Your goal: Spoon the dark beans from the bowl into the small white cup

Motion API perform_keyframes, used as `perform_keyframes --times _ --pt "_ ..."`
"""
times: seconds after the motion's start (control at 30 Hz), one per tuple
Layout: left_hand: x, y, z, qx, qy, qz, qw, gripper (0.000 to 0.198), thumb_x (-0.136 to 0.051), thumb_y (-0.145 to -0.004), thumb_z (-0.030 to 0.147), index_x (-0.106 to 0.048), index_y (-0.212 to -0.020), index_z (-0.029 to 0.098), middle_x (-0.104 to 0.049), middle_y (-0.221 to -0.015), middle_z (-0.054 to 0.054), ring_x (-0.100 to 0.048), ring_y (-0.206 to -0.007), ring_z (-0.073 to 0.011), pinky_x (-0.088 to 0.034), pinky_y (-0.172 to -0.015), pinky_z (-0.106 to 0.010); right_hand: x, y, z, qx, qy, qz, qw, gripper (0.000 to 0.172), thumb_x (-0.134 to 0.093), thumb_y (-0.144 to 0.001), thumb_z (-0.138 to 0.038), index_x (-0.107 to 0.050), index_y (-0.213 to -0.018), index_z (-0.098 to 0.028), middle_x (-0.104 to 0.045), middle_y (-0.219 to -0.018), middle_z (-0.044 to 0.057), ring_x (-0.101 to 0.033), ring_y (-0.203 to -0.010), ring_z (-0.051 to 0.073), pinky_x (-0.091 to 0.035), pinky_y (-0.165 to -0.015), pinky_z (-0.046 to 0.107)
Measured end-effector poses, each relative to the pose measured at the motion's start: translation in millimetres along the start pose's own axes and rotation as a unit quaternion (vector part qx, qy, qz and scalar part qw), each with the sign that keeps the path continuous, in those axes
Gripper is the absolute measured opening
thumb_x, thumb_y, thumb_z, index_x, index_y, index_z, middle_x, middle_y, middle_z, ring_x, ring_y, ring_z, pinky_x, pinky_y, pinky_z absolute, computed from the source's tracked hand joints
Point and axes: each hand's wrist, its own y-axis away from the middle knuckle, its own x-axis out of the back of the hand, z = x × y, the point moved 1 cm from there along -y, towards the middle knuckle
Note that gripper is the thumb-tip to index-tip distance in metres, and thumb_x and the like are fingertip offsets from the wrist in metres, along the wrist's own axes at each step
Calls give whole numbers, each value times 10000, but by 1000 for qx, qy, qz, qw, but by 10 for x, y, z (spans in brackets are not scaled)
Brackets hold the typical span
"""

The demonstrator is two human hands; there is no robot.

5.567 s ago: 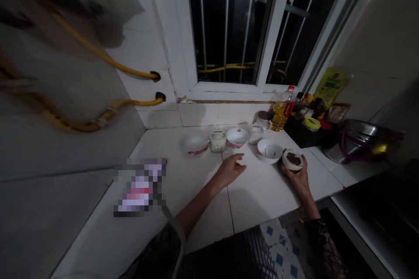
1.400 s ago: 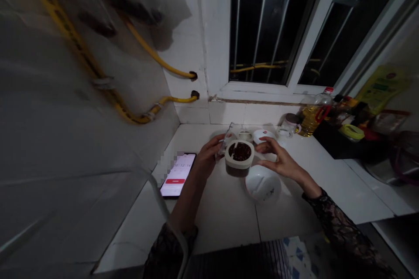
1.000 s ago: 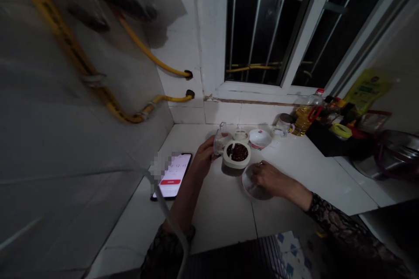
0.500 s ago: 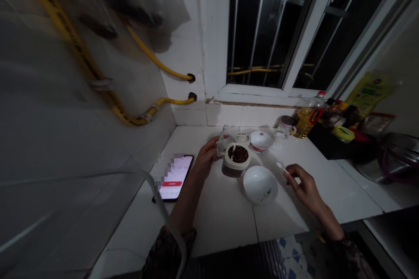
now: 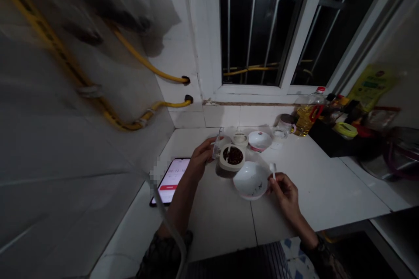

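Observation:
My left hand (image 5: 203, 156) grips a seasoning jar (image 5: 225, 171) at the side of its raised clear lid (image 5: 217, 144). Dark reddish-brown contents (image 5: 233, 155) fill the jar's top, and a pale strip crosses its opening. Just in front and to the right sits a white bowl (image 5: 247, 178) with a few dark bits on its bottom. At the bowl's right edge, my right hand (image 5: 285, 192) pinches a small white spoon (image 5: 273, 168), its head pointing up. Whether those fingers touch the rim I cannot tell.
Behind stand a second pale jar (image 5: 240, 139) and a red-patterned bowl (image 5: 260, 141). A lit phone (image 5: 170, 181) lies left by my forearm. Toward the right are a glass jar (image 5: 287, 123), an oil bottle (image 5: 306, 117) and a black condiment box (image 5: 327, 141). A grey hose (image 5: 168, 222) crosses the foreground.
My right hand has come left to the white bowl's edge, and the spoon has swung to point upward. My left hand stays at the jar. The whole view has shifted slightly.

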Motion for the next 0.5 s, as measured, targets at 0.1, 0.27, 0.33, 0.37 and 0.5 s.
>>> perform_keyframes --times 0.1,0.27,0.33,0.37,0.5 --pt "0 -25 85 -4 -27 -25 999 529 -650 -629 300 -743 -1130 161 -489 -574 54 -349 -514 -87 -242 -514 -208 104 -239 64 -27 -16 53 998 471 -735 -754 -661 -597 -730 -211 -642 -604 -10 -545 -436 117 -453 -489 255" --pt "-90 -88 356 -5 -140 -112 984 517 -642 -677 351 -717 -1146 145 -416 -589 71 -334 -548 -93 -255 -533 -214 249 -483 232 -59 -37 105 992 536 -772 -658 -701 -567 -696 -206 -652 -643 -9 -505 -407 92 -412 -446 240" --pt "-148 -122 459 -18 -186 -148 971 518 -618 -700 342 -705 -1169 142 -411 -595 71 -350 -571 -101 -268 -551 -220 287 -481 285 -76 -43 109 990 547 -782 -636 -704 -562 -683 -205 -640 -633 -13 -493 -395 88 -395 -431 240" --pt "-176 -143 498 -18 -207 -166 964 515 -608 -706 331 -703 -1173 136 -400 -590 73 -353 -575 -103 -272 -558 -222 301 -470 302 -83 -45 109 990 551 -784 -628 -707 -561 -680 -206 -640 -633 -12 -487 -391 87 -389 -425 241" --pt "-285 -230 589 -15 -292 -223 930 489 -549 -739 266 -700 -1187 138 -438 -602 65 -387 -591 -111 -307 -582 -223 328 -432 315 -97 -45 99 989 554 -781 -619 -714 -551 -671 -212 -638 -605 -7 -484 -382 96 -373 -413 250"
